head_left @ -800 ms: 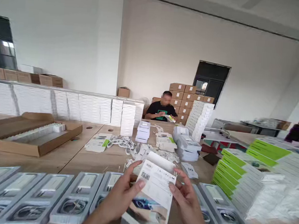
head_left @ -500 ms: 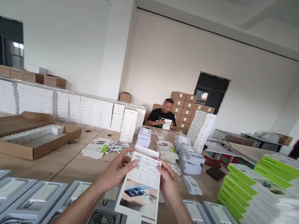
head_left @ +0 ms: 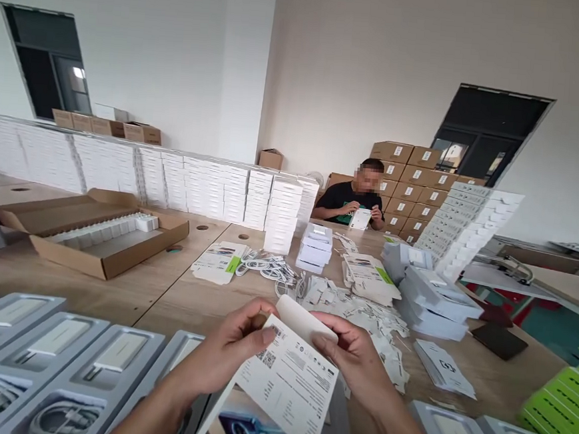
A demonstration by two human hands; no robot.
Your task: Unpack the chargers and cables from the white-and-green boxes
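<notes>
The wooden table (head_left: 187, 306) shows a stretch of wood ahead-left of the left hand. Gray trays (head_left: 90, 388) line its near side, left and right of the hands. Between the hands, the printed carton (head_left: 280, 397) is tilted, long axis running away and rightward, flapped end farthest. The left hand (head_left: 232, 336) pinches its far-left corner; the right hand (head_left: 359, 356) pinches the raised flap (head_left: 306, 322). White pieces (head_left: 352, 309) crowd the room just beyond.

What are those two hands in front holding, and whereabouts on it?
A printed white box: the left hand grips its upper-left corner, the right hand the right end of its top flap.
</notes>
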